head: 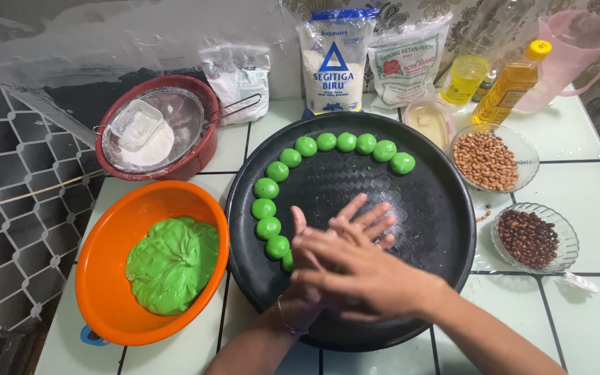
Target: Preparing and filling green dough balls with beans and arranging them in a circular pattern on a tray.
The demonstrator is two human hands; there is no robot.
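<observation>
Hands pressed palm to palm over near half of round black tray (446, 208): right hand (362, 274) laid on top with fingers spread flat, left hand (321, 250) beneath, fingers extended toward tray centre; anything held between palms hidden, could not be told. Green dough balls (326, 142), small and round, ranged in curved row along far and left rim of tray, nearest ball partly covered by left hand. Orange plastic bowl (105, 278) set just left of tray, touching its edge, holding mass of smooth green dough (172, 262) piled toward right side. Red bowl (199, 156) placed behind orange bowl, topped by metal mesh sieve (189, 114) containing white flour (154, 147) and small clear plastic tub (135, 123). Two printed flour bags (335, 59) stood upright against wall behind tray, smaller clear bag of white powder (237, 76) to their left. Glass bowl of pale peanuts (486, 160) set at right of tray, glass bowl of dark roasted peanuts (528, 237) nearer and further right. Small clear dish (430, 118) placed at far-right tray rim. Cup of yellow liquid (464, 78), bottle of cooking oil (512, 87) with yellow cap, and pink plastic jug (574, 52) grouped at far right corner. All items arranged on pale green tiled counter (585, 180).
</observation>
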